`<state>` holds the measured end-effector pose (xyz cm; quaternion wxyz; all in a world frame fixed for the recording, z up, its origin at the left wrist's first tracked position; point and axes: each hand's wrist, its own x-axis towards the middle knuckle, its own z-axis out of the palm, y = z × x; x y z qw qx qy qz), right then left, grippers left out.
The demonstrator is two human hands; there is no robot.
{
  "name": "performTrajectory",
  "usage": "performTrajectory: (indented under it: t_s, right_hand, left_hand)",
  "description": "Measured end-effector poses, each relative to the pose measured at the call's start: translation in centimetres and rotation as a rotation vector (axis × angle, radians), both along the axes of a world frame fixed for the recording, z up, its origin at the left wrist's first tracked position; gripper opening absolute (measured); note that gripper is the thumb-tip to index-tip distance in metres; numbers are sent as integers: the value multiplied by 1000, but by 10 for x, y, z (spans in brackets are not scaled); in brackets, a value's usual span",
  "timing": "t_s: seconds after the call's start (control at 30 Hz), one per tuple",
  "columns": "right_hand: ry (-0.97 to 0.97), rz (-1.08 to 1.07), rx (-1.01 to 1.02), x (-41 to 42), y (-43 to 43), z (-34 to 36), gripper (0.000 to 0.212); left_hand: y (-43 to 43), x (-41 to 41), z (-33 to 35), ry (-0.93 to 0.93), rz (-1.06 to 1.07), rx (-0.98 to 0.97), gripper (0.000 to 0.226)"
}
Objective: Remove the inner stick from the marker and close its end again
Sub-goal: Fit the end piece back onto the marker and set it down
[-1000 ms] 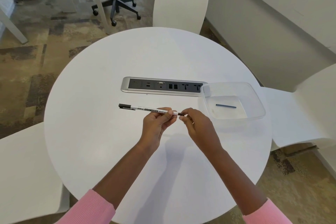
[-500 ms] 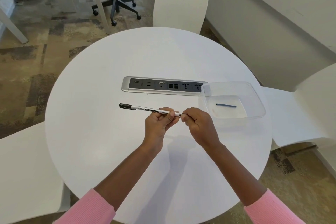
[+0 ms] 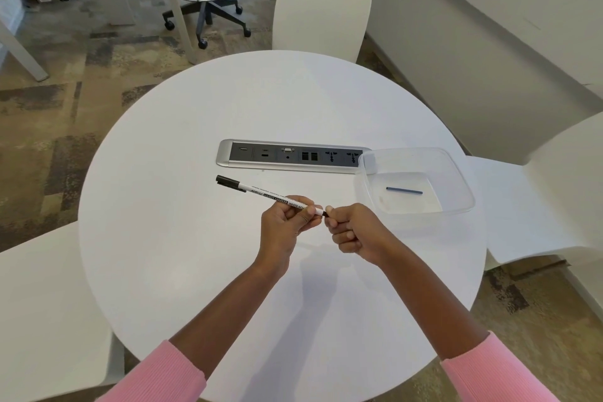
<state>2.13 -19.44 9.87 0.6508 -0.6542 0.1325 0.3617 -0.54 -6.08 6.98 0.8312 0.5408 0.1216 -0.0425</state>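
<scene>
Round white worktop (image 3: 163,238) | marker (image 3: 261,191) held above it, long axis slanting from cap beyond-left to end plug | left hand (image 3: 287,225) clasps barrel | right hand (image 3: 354,232) pinches plug end | inner stick (image 3: 404,190) lies in tub (image 3: 456,206), right of marker

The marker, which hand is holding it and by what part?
The left hand grips the marker around its barrel near the back end. The right hand pinches that back end's dark tip with its fingertips.
</scene>
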Motion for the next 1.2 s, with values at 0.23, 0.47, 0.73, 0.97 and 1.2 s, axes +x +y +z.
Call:
performTrajectory:
  t_s: [0.23,0.47,0.73,0.97,1.2]
  right_hand:
    - [-378,49,-261,-8,2,-5,41]
    - [-1069,30,-642,-25,-2,-23,10]
    - [-1306,85,-743,-19,-4,-14,15]
    - [-720,26,-416,-9,-5,-7,34]
    - [-186,125,-164,4,-10,3,39]
  left_hand:
    - [0,4,3,-7,27,1,14]
    - [-3,5,5,15,56,-40,11]
    - [-7,2,7,5,34,-59,10]
    - [-5,1,6,-13,3,-16,14]
    - [-4,-1,2,-10,-37,23,17]
